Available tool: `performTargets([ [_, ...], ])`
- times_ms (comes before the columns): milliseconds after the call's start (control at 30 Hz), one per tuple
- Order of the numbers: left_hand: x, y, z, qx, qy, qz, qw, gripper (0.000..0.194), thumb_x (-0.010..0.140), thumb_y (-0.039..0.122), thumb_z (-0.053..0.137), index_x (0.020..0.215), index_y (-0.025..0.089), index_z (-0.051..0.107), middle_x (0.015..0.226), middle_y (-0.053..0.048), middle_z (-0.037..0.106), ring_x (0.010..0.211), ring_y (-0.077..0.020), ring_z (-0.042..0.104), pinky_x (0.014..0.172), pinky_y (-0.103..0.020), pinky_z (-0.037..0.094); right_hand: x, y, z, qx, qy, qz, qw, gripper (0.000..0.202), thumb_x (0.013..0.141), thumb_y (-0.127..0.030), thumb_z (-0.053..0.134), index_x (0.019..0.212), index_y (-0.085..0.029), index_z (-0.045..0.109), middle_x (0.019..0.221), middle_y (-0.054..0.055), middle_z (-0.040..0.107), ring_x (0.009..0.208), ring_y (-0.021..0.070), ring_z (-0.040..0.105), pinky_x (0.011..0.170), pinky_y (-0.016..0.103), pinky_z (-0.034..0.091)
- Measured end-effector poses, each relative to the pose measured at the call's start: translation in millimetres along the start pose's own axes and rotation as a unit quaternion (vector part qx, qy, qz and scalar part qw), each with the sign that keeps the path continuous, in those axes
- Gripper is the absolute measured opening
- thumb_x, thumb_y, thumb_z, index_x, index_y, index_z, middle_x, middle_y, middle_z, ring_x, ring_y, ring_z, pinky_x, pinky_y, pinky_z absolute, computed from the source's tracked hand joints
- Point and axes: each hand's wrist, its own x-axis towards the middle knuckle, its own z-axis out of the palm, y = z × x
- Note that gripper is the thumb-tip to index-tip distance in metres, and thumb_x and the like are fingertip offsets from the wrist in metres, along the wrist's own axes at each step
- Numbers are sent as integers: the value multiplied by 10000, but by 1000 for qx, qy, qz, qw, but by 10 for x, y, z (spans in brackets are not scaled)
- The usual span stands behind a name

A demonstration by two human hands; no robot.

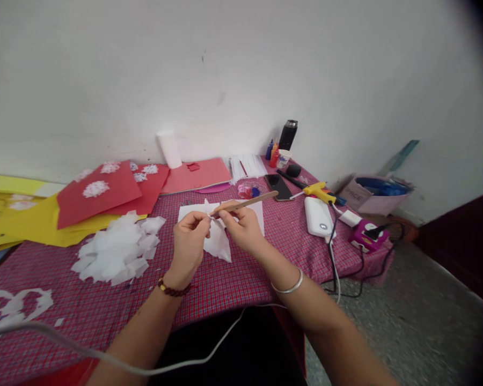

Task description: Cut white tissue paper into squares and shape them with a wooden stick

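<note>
Both my hands meet over a white sheet [257, 213] lying on the checked tablecloth. My left hand [191, 238] pinches a piece of thin white paper [218, 247], whose pointed edges hang below my fingers. A flat wooden stick [257, 199] lies in the grip of my right hand [241, 228], slanting up to the right. Its lower end reaches the paper by my left fingertips; the exact contact is hidden by the fingers. To the left of my hands sits a pile of cut white tissue pieces [118, 249].
Red cards [121, 201] with paper blossoms lie at the left. Along the right are a phone [279, 186], a yellow glue gun [319, 191], a white power bank [319, 217] and a purple socket block [368, 238] with cables. A black flask [287, 136] stands by the wall.
</note>
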Motion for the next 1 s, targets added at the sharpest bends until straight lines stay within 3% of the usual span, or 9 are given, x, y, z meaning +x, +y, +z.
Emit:
performTargets([
  [167, 3, -2, -8, -1, 1, 0, 1000, 114, 711, 162, 628, 602, 183, 600, 528, 51, 508, 513, -88, 447, 516, -226, 350, 20, 47, 30, 119, 13, 68, 990, 155, 884, -338, 586, 878, -196, 647, 802, 31, 717, 749, 140, 673, 712, 282, 541],
  [467, -3, 33, 9, -17, -6, 10, 1000, 82, 727, 185, 628, 650, 179, 600, 552, 44, 509, 508, -85, 453, 511, -216, 379, 57, 64, 21, 208, 35, 155, 965, 231, 801, -423, 680, 840, -197, 651, 749, 8, 700, 663, 117, 636, 667, 265, 535],
  [533, 5, 42, -10, -17, 4, 40, 999, 55, 728, 171, 633, 780, 189, 627, 667, 35, 581, 530, -79, 478, 523, -210, 402, 67, 76, 14, 242, 44, 190, 951, 253, 780, -436, 695, 834, -194, 645, 706, -4, 685, 613, 105, 615, 619, 243, 520],
  [600, 16, 59, -36, -5, -7, 66, 998, 257, 717, 141, 636, 964, 216, 633, 883, 12, 654, 559, -69, 509, 540, -210, 430, 78, 83, 3, 274, 40, 220, 935, 260, 762, -437, 703, 827, -193, 639, 670, -16, 668, 557, 92, 584, 573, 225, 503],
  [667, 26, 82, -57, 15, -52, 60, 997, 365, 723, 141, 638, 1076, 233, 614, 1049, -14, 664, 564, -64, 527, 551, -219, 453, 86, 82, -11, 294, 27, 235, 926, 257, 754, -432, 705, 817, -193, 632, 653, -23, 657, 528, 84, 565, 548, 216, 495],
  [800, 34, 127, -61, 51, -115, 12, 992, 235, 758, 220, 654, 991, 195, 642, 818, 5, 661, 526, -79, 523, 517, -218, 439, 87, 83, -34, 270, 15, 207, 940, 238, 782, -419, 685, 816, -193, 616, 685, -20, 655, 572, 90, 592, 567, 219, 508],
  [900, 27, 149, -48, 90, -98, 1, 991, 81, 754, 254, 662, 764, 176, 643, 583, 39, 557, 488, -81, 483, 464, -194, 371, 83, 99, -48, 236, 23, 168, 957, 244, 813, -429, 667, 842, -195, 607, 741, -4, 675, 631, 104, 629, 590, 233, 524],
  [1000, 14, 163, -43, 118, -74, -10, 990, 111, 740, 257, 663, 676, 175, 625, 535, 42, 540, 457, -77, 447, 429, -189, 317, 87, 120, -66, 230, 34, 154, 960, 267, 823, -455, 664, 860, -196, 609, 759, 10, 702, 659, 117, 662, 596, 237, 536],
])
